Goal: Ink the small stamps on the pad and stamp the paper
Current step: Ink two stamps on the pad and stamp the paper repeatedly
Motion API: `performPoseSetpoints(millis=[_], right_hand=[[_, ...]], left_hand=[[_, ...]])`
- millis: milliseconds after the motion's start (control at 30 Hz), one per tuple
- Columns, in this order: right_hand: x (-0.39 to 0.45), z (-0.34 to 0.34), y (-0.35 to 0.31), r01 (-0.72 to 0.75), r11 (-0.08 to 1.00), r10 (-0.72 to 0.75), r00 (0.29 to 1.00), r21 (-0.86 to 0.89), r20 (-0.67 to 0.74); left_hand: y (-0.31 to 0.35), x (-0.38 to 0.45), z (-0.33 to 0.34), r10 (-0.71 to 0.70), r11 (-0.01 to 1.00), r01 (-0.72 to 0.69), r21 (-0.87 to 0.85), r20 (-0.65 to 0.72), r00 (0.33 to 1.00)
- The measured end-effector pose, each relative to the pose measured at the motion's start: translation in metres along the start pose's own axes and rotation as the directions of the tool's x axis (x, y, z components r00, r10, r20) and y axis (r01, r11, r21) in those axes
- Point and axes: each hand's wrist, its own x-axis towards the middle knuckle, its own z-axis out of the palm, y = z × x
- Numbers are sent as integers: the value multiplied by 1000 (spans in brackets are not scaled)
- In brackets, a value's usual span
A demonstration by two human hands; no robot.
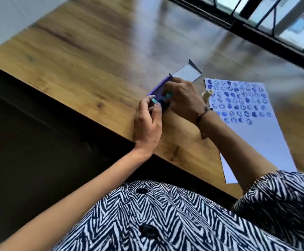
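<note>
A person is inking small stamps at a wooden table (78,57). The left hand (147,122) is pinching a teal stamp (154,100) against the near end of the purple ink pad (158,89), apparently steadying the case. The right hand (182,100) is curling around a second teal stamp (222,96) over the pad, seemingly to load it. The pad's clear lid (186,73) is lying open at 12 o'clock. At 3 o'clock, the paper (267,142), already rowed with blue prints, is waiting within reach beside a cream stamp (207,95).
</note>
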Motion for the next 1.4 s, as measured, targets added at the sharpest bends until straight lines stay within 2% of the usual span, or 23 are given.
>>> performPoseSetpoints(millis=[67,200,267,333,400,500,533,600,633,700,833,967,1100,1233,1400], right_hand=[[0,1,-2,-12,1000,13,999,20,-39],[0,-5,-3,-91,994,93,995,68,-27],[-10,-17,4,-179,969,206,966,168,-158],[-27,-32,20,-286,906,384,866,311,-321],[-54,-48,48,-399,818,555,737,415,-385],[-99,-71,98,-508,640,754,560,577,-344],[-111,-77,112,-529,600,789,516,600,-334],[-131,-84,134,-582,567,819,474,583,-324],[-136,-85,141,-610,564,822,477,556,-310],[-141,-86,150,-649,586,806,528,485,-267],[-134,-81,159,-671,700,714,652,243,-257],[-134,-77,161,-639,756,654,726,145,-212],[-135,-76,163,-620,782,620,761,68,-193],[-133,-74,164,-625,780,618,762,30,-192],[-129,-67,167,-633,773,616,766,-48,-183]], left_hand=[[1,1,0,2,1000,-2,2,-6,1000],[1,-1,0,21,1000,-21,-6,18,1000],[6,-5,3,62,998,-60,-31,54,997],[13,-14,9,124,991,-114,-74,146,982],[26,-30,24,201,976,-162,-145,325,924],[46,-59,59,263,962,-160,-221,598,757],[51,-69,73,283,958,-168,-233,653,703],[60,-83,100,312,950,-214,-227,716,625],[63,-86,113,315,948,-232,-218,739,596],[67,-88,140,312,946,-256,-198,767,561],[58,-75,173,192,973,-220,-66,761,619],[49,-71,178,179,972,-232,-35,748,639],[49,-71,178,194,967,-251,-34,736,649],[48,-72,174,229,960,-276,-57,727,647],[48,-70,171,204,972,-225,-66,711,673]])
